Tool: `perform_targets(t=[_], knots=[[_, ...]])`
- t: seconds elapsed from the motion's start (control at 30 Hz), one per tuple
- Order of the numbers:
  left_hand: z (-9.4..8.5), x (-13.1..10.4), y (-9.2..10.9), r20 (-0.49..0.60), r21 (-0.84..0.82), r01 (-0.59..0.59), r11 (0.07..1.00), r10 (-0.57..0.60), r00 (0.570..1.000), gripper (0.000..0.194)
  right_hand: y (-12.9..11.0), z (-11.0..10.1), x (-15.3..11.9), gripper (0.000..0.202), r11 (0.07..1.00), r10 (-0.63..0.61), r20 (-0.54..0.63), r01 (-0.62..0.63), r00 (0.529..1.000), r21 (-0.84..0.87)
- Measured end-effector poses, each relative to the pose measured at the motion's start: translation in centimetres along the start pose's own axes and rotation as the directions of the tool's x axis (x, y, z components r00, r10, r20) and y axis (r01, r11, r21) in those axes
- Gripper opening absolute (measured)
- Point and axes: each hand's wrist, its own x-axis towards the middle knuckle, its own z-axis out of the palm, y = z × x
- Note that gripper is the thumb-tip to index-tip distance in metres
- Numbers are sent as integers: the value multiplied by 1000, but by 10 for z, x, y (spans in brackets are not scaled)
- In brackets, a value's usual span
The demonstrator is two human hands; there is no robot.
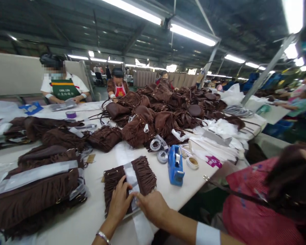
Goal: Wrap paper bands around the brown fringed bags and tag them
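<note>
A brown fringed suede bag lies flat on the white table in front of me, with a white paper strip wrapped over its middle. My left hand presses flat on the bag's left half, fingers spread beside the strip. My right hand rests at the bag's near edge, fingertips pinching the strip where it crosses the fringe. A silver bracelet circles my left wrist.
A blue tape dispenser and tape rolls stand just beyond the bag. Wrapped bags are stacked at left, a large heap of brown bags mid-table. Co-workers sit at the far side; a person in red is close on my right.
</note>
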Motion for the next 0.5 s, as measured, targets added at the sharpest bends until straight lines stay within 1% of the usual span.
perform_targets(t=[0.1, 0.17, 0.23, 0.3, 0.37, 0.4, 0.43, 0.5], knots=[[-3, -1, 6, -21, 3, 22, 1000, -22, 1000, 12, 1, 19, -1, 54, 998, -27, 100, 33, 995, -53], [-2, -1, 9, -38, 1, 41, 999, -41, 998, 12, 8, 20, -6, 55, 998, -59, 124, 61, 991, -15], [0, -1, 10, -53, -9, 57, 998, -58, 997, 12, 19, 8, -6, 48, 996, -83, 80, 79, 993, 44], [2, 0, 9, -63, -28, 71, 997, -72, 995, 13, 34, -10, 3, 40, 996, -54, -31, 56, 998, 74], [3, 3, 8, -67, -56, 75, 996, -79, 995, 14, 50, -29, 23, 36, 998, 21, -131, -14, 991, 57], [3, 5, 8, -69, -72, 73, 995, -78, 995, 13, 57, -37, 35, 35, 998, 55, -158, -49, 986, 43], [1, 7, 7, -74, -88, 68, 994, -75, 994, 14, 63, -43, 49, 34, 997, 72, -172, -68, 982, 31], [-8, 9, 7, -109, -118, 62, 991, -75, 991, 19, 73, -52, 79, 35, 998, 59, -168, -57, 984, 18]])
